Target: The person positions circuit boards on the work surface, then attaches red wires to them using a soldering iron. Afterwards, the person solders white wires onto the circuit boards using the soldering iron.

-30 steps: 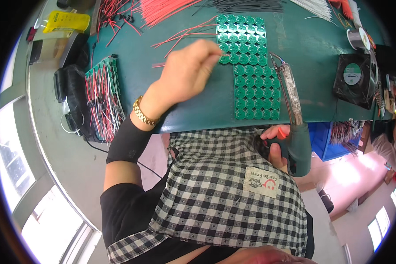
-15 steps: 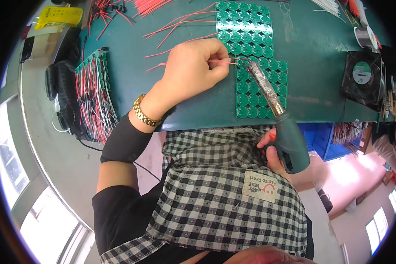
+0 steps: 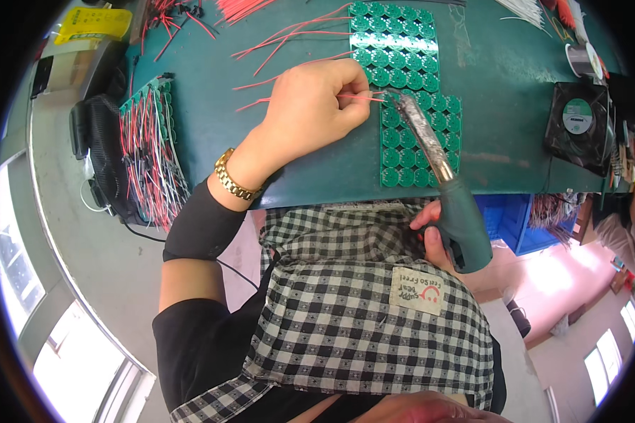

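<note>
My left hand [image 3: 316, 102], with a gold watch at the wrist, pinches a thin red wire [image 3: 371, 98] between thumb and finger. The wire's end reaches the upper left corner of the nearer green circuit board panel [image 3: 404, 156], made of round boards. My right hand [image 3: 434, 236] is closed round the dark green handle of a soldering iron [image 3: 464, 224], partly hiding its fingers. The iron's tip is at the wire's end on that corner. Beyond lies a second green panel [image 3: 395, 44] with several red wires [image 3: 293, 34] stretching left from its edge.
On the left, a panel bundle with red and white wires [image 3: 152, 162] hangs at the table edge. A yellow packet [image 3: 95, 27] lies behind it. At right are a black fan [image 3: 580, 127] and a solder spool [image 3: 583, 60]. A blue crate [image 3: 525, 222] stands below the table edge.
The soldering iron's handle has shifted slightly up and left. The left hand keeps its pinch on the wire, nearly still.
</note>
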Tool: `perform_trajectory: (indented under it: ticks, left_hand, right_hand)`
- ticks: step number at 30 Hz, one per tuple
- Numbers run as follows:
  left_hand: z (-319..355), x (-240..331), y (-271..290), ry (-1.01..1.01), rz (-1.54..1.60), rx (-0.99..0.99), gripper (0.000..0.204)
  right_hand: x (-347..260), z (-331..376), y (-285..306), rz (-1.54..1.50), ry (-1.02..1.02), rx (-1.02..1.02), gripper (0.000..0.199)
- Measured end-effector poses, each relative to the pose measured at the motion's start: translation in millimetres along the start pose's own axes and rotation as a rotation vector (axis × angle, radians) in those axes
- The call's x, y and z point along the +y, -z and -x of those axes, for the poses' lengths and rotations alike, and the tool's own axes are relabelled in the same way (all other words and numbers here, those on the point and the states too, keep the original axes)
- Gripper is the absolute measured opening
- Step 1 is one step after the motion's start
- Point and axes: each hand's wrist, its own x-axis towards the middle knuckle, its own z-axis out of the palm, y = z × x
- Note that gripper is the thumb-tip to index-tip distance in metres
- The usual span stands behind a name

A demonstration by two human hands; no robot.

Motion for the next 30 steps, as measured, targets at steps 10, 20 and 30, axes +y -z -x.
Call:
perform_trajectory:
  ticks: [10, 20, 30]
  left_hand:
    - [-2, -1, 3, -0.031, -0.049, -0.003, 0.009]
    - [-3, 3, 0, -0.044, -0.094, 0.025, 0.011]
    - [-4, 5, -5, -0.047, -0.131, 0.080, 0.012]
  right_hand:
    - [21, 14, -10, -0.251, 0.036, 0.354, 0.040]
    - [13, 12, -13, -0.286, -0.028, 0.327, 0.033]
    - [9, 5, -16, -0.173, -0.122, 0.183, 0.018]
